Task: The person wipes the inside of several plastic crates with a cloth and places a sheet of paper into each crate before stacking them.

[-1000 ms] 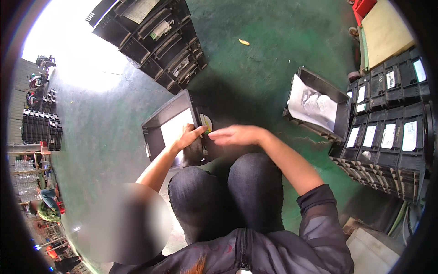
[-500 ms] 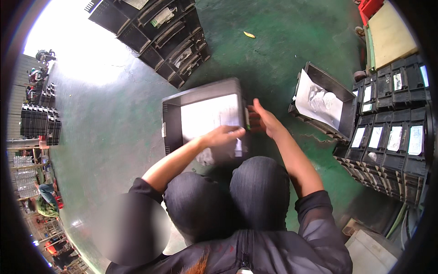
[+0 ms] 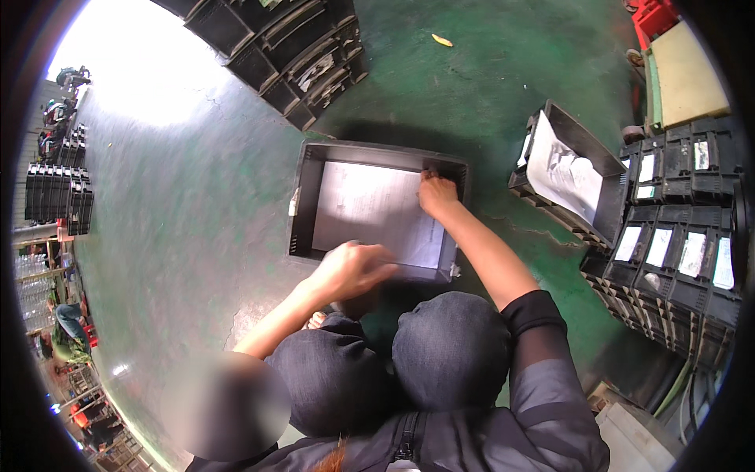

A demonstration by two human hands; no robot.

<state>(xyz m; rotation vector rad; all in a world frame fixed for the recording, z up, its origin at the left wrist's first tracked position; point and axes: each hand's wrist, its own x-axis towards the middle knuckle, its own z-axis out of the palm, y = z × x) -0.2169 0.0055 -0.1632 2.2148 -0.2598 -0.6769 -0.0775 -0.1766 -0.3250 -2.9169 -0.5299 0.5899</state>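
A black plastic crate [image 3: 297, 220] stands on the floor in front of my knees. A white printed sheet of paper [image 3: 362, 208] lies flat in it. My right hand [image 3: 439, 193] reaches inside, its fingers curled together at the sheet's far right corner, close to the far wall. What its fingertips grip, if anything, is hidden. Over the crate's near wall is my left hand [image 3: 352, 267], blurred by motion, thumb and fingers apart and nothing visible between them.
To the right stands another black crate [image 3: 543, 212] with crumpled white sheeting [image 3: 570, 177] in it. Beyond that are stacked black crates [image 3: 676, 236] with paper labels. A tall stack of black crates [image 3: 291, 59] rises at the far left. A yellow scrap [image 3: 442, 40] lies on the green floor.
The crate, blurred and tilted before, now sits level and farther right. My right hand has gone from beside its right wall to inside it. My left hand has drawn back toward my knees.
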